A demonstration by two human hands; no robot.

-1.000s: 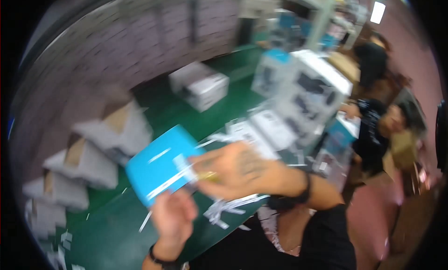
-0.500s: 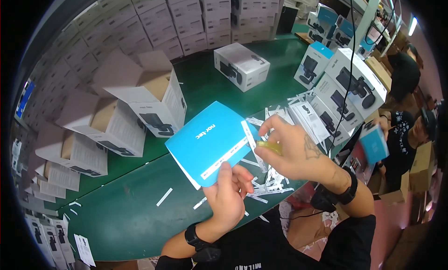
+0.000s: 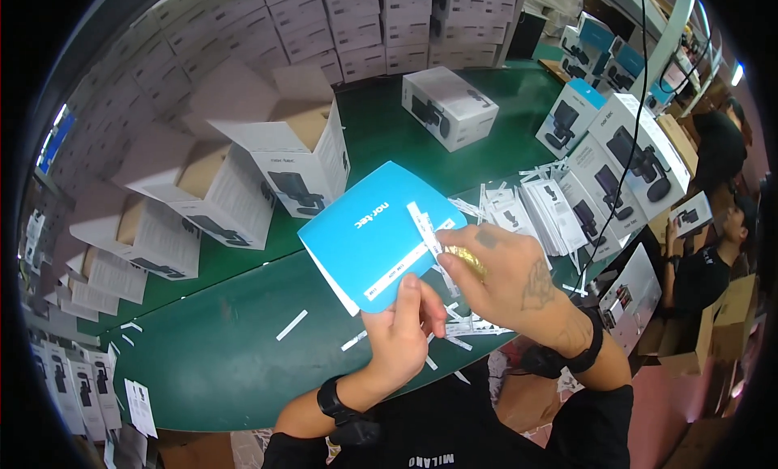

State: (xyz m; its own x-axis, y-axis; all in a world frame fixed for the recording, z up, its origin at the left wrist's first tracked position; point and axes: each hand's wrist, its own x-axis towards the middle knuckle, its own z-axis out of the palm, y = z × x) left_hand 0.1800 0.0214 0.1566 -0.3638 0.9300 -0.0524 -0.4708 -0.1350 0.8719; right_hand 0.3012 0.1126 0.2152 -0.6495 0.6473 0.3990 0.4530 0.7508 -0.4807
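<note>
My left hand point(image 3: 397, 333) grips a bright blue folded card point(image 3: 356, 246) by its near edge, thumb on top. The card's underside is white, and a white printed strip point(image 3: 397, 273) lies along its near edge. My right hand point(image 3: 515, 283) is closed at the card's right side, pinching another white strip point(image 3: 421, 226) between thumb and fingers. A small, shiny yellow thing point(image 3: 466, 261) also sits in the right hand; its kind is hard to tell. Loose white strips point(image 3: 478, 325) lie in a pile below and beyond the right hand.
Open white cartons point(image 3: 304, 165) line the green table point(image 3: 219, 339) at left. A closed white box point(image 3: 450, 108) stands at the back, with stacked leaflets point(image 3: 551, 218) and printed boxes point(image 3: 640, 153) at right. A black cable point(image 3: 634, 125) hangs there. A co-worker point(image 3: 697, 258) holds a box beyond.
My right hand has brought the pinched strip leftward over the card, nearer the strip along its edge. The view has shifted a little. The co-worker's box now shows a white side instead of blue.
</note>
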